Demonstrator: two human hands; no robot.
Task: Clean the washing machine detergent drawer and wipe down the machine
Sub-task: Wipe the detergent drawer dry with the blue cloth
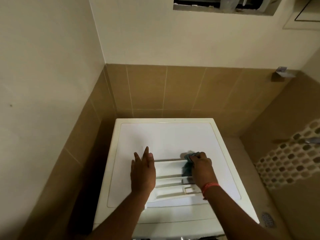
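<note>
Left wall: cream paint is seen above tan tiles (83, 135).
Washing machine (166, 135): its white top is viewed from above, set in the tiled corner.
Left hand (142, 172): laid flat at the left end of the drawer, fingers (146, 153) straight and spread; nothing is gripped.
Detergent drawer (170, 181): laid on the machine's top, its ribbed compartments facing up, between the two hands.
Cloth (187, 166): teal, bunched; apparently pressed into the drawer's right end.
Right hand (200, 168): curled around the cloth; a red wristband (209, 186) is worn.
Floor drain (267, 219): seen at lower right.
</note>
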